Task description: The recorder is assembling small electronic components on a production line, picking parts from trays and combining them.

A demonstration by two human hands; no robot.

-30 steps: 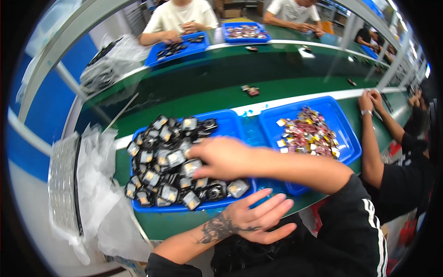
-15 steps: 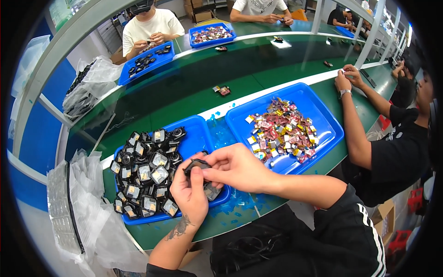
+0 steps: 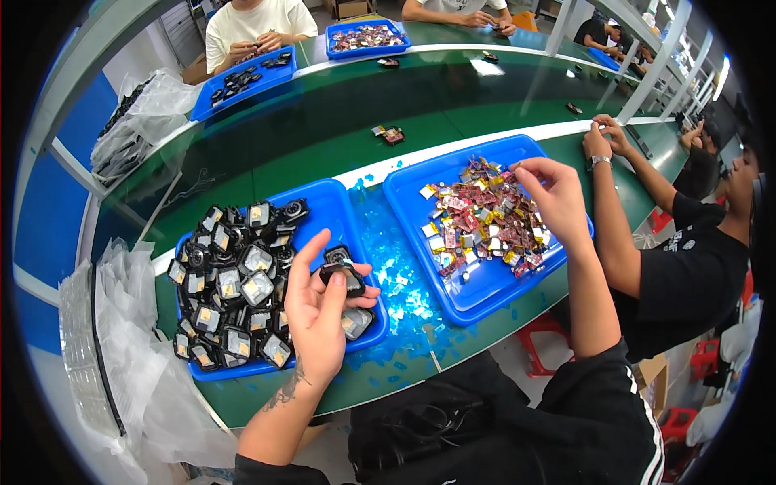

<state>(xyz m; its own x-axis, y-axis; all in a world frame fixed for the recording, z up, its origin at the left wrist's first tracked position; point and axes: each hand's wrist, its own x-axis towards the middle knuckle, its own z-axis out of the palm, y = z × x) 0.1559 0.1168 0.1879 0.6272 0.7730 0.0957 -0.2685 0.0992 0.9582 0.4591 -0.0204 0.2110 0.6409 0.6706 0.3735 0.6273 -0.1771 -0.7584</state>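
Half a second ago both hands were together over the left tray, working on one small black part; now they have split. The left hand (image 3: 319,311) stays over the near right corner of the left blue tray (image 3: 339,202), thumb and fingers closed around the small black part (image 3: 343,273), which sits just above the heap of black parts (image 3: 234,283) that fills most of that tray. The right hand (image 3: 554,202) has gone across to the right blue tray (image 3: 485,287), where it hovers over the far side of the pile of small colourful pieces (image 3: 485,222), fingertips pinched narrow; I cannot tell whether anything is between them. The two trays lie side by side on the green bench (image 3: 323,153), a strip littered with pale blue scraps (image 3: 396,283) between them. Both trays reach nearly to the bench's near edge. To the right, a neighbour's forearm (image 3: 618,234) lies close beside the right tray, leaving little room there; the bench beyond the trays is mostly open.
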